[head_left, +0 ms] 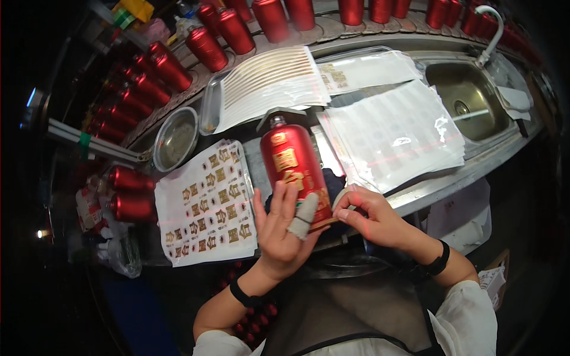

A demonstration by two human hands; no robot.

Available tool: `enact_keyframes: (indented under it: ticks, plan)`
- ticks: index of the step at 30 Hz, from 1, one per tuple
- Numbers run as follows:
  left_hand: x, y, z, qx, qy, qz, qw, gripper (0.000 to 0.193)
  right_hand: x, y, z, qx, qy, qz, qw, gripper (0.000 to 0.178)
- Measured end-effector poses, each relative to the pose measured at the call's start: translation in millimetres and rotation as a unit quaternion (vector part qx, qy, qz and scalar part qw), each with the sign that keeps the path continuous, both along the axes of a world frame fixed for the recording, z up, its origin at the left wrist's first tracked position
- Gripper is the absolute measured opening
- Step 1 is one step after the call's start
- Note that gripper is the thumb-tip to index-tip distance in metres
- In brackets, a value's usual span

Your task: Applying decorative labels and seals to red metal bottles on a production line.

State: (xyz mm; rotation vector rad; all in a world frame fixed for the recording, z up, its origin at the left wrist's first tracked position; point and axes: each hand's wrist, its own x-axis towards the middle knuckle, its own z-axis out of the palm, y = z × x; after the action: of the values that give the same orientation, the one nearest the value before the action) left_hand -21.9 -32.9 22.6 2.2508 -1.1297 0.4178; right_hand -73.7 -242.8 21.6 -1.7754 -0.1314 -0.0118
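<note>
A shiny red bottle (289, 151) with gold characters lies tilted in front of me on a dark cloth, its neck pointing away. My left hand (282, 232) rests on the bottle's lower left side, fingers stretched out and spread. A pale wrap (304, 216) covers one of its fingers. Close to the right side of the bottle's base, my right hand (371, 216) is closed in a pinch. Something pale shows by its fingertips, but what they hold cannot be made out. Left of the bottle lies a white sheet of gold character stickers (208, 207).
A stack of pale backing sheets (398, 139) lies to the right, beside a metal sink (469, 101) with a white tap (494, 35). Farther back are a gold-striped sheet (270, 83) and a metal bowl (177, 139). Many red bottles (236, 31) line a curved conveyor (320, 32).
</note>
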Motion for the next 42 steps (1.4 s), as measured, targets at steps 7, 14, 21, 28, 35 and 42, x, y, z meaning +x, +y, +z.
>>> enact_keyframes:
  ticks: [7,14,21,28,35,42]
  plan:
    - [-14,33,-13,-0.024,0.075,0.02,0.997,0.056,-4,-2,10,-0.049,0.04,0.017,0.998,0.013]
    - [-25,51,-23,0.009,0.023,0.004,1.0,0.042,1,-4,10,-0.021,0.05,-0.003,0.999,0.014]
    - [-20,38,-8,0.037,0.002,-0.001,0.999,0.043,2,-4,1,-0.012,0.036,-0.009,0.999,0.014]
    - [-10,7,9,0.07,-0.057,-0.04,0.995,0.038,3,-1,-2,-0.024,0.061,-0.011,0.998,0.012]
    - [0,3,-3,0.005,0.002,-0.004,1.0,0.066,0,-2,-2,-0.026,0.051,-0.008,0.998,0.014]
    - [-14,38,-15,-0.038,0.05,0.009,0.998,0.058,-2,-4,6,-0.019,0.039,0.002,0.999,0.014]
